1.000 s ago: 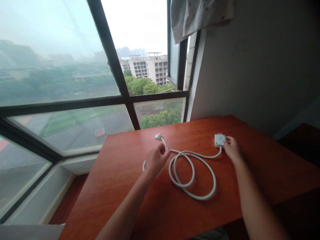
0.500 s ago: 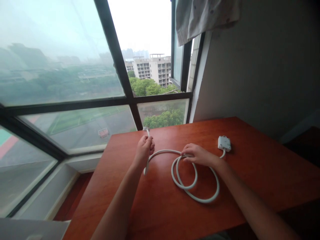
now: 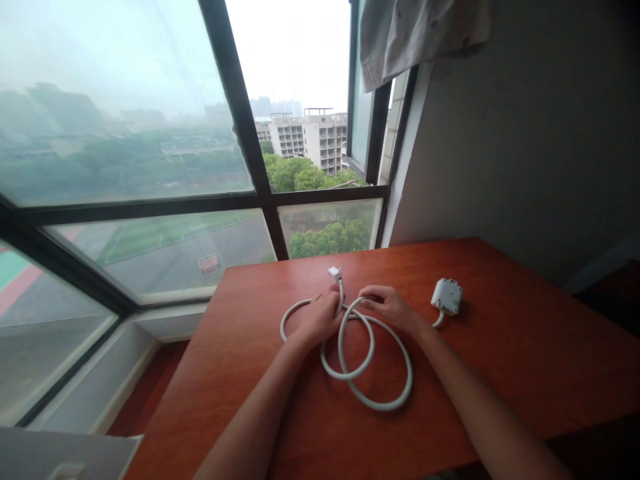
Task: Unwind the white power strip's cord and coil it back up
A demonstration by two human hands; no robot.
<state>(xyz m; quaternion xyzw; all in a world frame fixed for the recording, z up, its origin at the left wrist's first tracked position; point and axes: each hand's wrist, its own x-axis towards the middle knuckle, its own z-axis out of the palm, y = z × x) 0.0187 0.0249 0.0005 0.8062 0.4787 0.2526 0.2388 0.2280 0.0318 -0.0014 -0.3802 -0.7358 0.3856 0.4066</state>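
Note:
A white extension cord (image 3: 385,407) lies in loose, overlapping loops on the reddish-brown table. My left hand (image 3: 325,317) is closed around the cord just below its plug (image 3: 335,273), which points up and away from me. Close by on the right, my right hand (image 3: 387,303) pinches the top of a loop between thumb and fingers. Beyond that hand, the cord's other end runs into a white socket block (image 3: 447,297) resting on the table. Part of the cord is hidden behind my hands and right forearm.
The wooden table (image 3: 500,347) reaches up to a dark-framed window (image 3: 320,197) at its far edge. A grey wall (image 3: 520,153) rises on the right. Pale spotted cloth (image 3: 425,40) hangs above the open window pane.
My left hand has moved right with the plug end, close to my right hand. The loops have shifted left, and a new bend lies left of my left hand. The socket block has turned slightly.

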